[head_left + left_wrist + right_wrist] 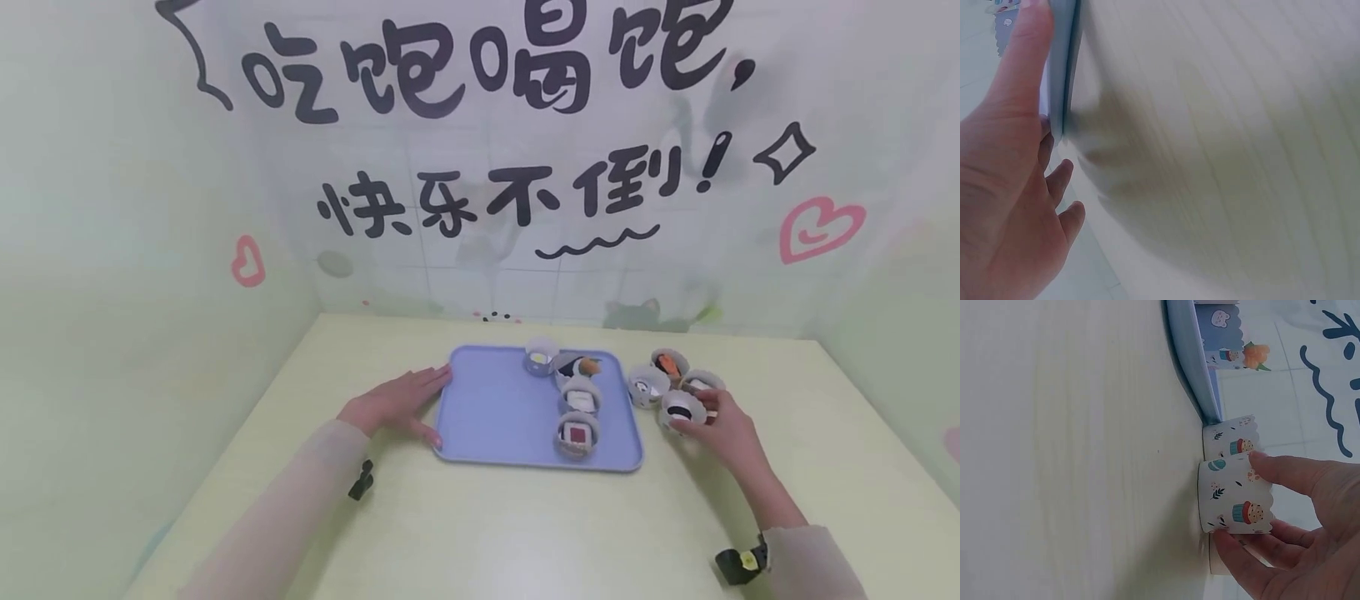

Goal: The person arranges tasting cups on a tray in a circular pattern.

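Light blue and shallow, the rectangular tray with rounded corners point(491, 408) is steadied along its left side by the left hand point(397, 406), whose thumb is set apart from the other fingers; these are laid out straight against the rim, and nothing is clamped by them. The left part of the tray is bare. Toward its right side, four small printed paper cups are stood in a bent line: one with a white-and-yellow piece point(541, 360) at the back, then one with dark and orange contents point(576, 368), one with a white block point(581, 399) and, nearest the front, one with a red-and-white square point(576, 435).

Beyond the right rim, four more cups are grouped on the pale wood-grained table: one with a black-and-white piece point(648, 387), one with an orange piece point(666, 365), one with a white piece and a black band point(681, 413), and one partly hidden point(702, 381). The banded cup is pinched between the thumb and fingers of the right hand point(723, 429), its base seemingly at table level. By this count, an even split is judged: four cups are on the tray, four off it.
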{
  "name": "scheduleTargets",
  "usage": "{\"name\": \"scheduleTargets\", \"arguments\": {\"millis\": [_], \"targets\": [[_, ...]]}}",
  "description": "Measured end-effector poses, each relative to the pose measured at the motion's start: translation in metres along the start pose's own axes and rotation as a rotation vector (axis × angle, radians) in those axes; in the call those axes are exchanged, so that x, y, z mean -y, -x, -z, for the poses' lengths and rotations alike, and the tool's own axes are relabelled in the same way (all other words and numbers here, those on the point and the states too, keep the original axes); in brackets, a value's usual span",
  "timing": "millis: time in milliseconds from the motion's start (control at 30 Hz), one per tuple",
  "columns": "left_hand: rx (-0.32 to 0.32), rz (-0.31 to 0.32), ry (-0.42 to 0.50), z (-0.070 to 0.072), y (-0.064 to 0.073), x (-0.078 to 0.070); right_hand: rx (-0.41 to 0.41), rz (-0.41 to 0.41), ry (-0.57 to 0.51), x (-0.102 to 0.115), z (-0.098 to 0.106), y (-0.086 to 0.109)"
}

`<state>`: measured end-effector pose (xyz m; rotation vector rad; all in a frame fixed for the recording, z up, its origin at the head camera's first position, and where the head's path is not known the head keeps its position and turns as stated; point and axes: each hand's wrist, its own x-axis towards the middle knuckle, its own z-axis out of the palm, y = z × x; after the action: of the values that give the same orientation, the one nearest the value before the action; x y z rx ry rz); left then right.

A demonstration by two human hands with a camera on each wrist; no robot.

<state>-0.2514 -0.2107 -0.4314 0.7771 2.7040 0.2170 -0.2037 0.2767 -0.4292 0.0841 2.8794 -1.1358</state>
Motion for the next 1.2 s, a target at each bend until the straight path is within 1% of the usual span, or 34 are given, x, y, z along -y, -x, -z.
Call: {"name": "scheduleTargets", "arguments": {"millis": [133, 300, 467, 633, 800, 900, 1033, 1200], "targets": [[0.001, 0.003, -0.009, 0.0, 0.0, -0.001, -0.001, 0.007, 0.036, -0.002, 0.002, 0.004], [-0.015, -0.011, -0.018, 0.0, -0.002, -0.002, -0.017, 0.013, 0.065, -0.003, 0.007, 0.009], [0.004, -0.019, -0.007, -0.003, -0.002, -0.004, -0.023, 0.029, 0.066, 0.003, 0.01, 0.019], [-0.006, 0.001, -0.037, 0.0, -0.003, -0.002, -0.039, 0.092, 0.068, 0.02, 0.012, 0.019], [-0.004, -0.006, -0.05, 0.0, -0.007, 0.003, -0.048, 0.146, 0.055, 0.038, 0.009, 0.02], [-0.003, -0.013, -0.059, 0.0, -0.009, 0.005, -0.041, 0.155, 0.041, 0.049, 0.008, 0.019], [-0.003, -0.016, -0.049, 0.001, -0.009, 0.004, -0.017, 0.163, 0.015, 0.064, 0.003, 0.017], [-0.002, -0.024, -0.036, 0.001, -0.011, 0.002, 0.007, 0.185, -0.024, 0.074, -0.005, 0.016]]}}
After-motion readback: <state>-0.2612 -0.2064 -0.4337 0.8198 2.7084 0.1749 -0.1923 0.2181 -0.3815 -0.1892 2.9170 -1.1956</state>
